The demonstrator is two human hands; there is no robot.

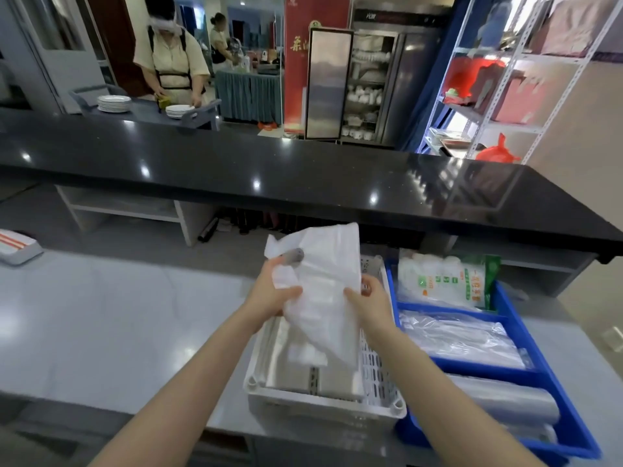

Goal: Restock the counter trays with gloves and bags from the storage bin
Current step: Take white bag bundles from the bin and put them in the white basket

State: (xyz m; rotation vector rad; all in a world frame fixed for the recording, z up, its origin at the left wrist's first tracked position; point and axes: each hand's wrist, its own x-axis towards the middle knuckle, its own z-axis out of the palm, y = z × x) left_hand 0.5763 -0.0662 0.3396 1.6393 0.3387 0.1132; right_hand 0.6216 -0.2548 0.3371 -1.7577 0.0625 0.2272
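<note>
Above white basket [323, 405], L hand [272, 295] & R hand [371, 305] both grip bag stack [328, 281].

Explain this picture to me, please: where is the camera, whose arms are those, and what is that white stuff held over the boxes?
There is no machine here. The single picture comes from a camera worn on a person's head, looking forward and down at their own bare arms. The left hand and right hand both grip a white plastic bundle, probably bags, above a white slotted basket. To the right of the basket stands a blue bin holding clear plastic packs and a green-printed packet. Both containers sit on a grey counter.
</note>
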